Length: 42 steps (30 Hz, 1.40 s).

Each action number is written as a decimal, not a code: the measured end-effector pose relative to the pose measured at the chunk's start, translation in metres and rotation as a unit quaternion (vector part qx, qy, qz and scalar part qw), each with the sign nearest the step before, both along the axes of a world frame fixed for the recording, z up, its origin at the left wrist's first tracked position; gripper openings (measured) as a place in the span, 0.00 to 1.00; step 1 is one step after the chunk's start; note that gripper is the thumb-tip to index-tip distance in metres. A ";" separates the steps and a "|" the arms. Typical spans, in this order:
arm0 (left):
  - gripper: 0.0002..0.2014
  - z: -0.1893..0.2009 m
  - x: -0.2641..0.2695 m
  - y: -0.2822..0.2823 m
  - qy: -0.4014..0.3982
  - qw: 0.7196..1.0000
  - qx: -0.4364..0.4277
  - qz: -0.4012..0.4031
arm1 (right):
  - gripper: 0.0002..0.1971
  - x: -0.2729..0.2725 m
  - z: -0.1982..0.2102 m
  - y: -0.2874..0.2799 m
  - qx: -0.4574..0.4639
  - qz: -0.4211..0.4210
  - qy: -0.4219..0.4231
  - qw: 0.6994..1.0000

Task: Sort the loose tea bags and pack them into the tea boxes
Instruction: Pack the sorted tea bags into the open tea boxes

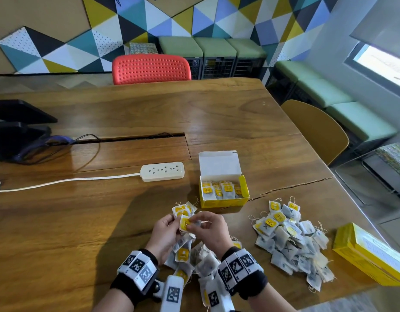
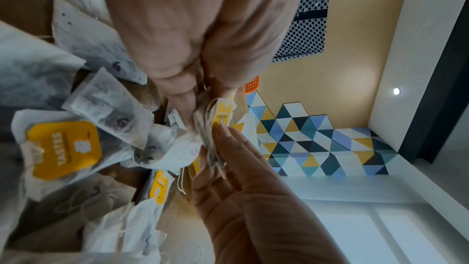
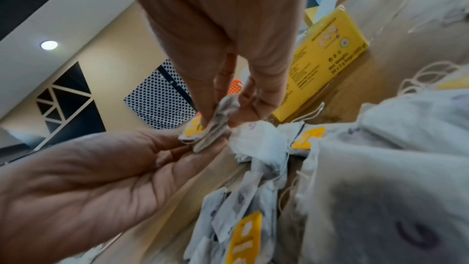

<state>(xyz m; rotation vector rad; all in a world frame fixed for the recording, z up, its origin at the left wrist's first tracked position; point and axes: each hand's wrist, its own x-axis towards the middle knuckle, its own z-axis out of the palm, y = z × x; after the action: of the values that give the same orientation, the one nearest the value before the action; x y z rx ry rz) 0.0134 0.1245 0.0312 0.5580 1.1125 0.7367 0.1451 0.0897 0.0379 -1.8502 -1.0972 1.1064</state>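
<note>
- Tabletop (image 1: 127, 113): brown wood, cable slot mid-surface, white power strip (image 1: 162, 171) beside it.
- Room: triangle-pattern wall, red chair (image 1: 151, 68), green benches (image 1: 213, 47).
- Left hand (image 1: 164, 231) and right hand (image 1: 211, 229) both pinch a small stack of tea bags (image 1: 185, 221).
- Open tea box (image 1: 223, 190) just beyond hands, part-filled; closed tea box (image 1: 367, 255) far right.
- Loose pile (image 1: 291, 242) between them; more bags under wrists.

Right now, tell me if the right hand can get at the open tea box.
Probably yes. The open tea box stands just beyond the right hand with bare table between, lid up. But that hand pinches tea bags with the left hand.
</note>
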 end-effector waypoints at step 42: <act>0.07 -0.001 -0.021 0.017 0.048 0.997 0.007 0.055 | 0.11 0.045 -0.002 0.001 -0.088 0.124 -0.210 0.966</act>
<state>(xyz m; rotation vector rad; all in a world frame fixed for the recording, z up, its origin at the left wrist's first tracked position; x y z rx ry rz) -0.0074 0.1417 0.0301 0.5511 1.2360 0.8205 0.1900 0.0906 0.0359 -2.1984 -1.5493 0.9953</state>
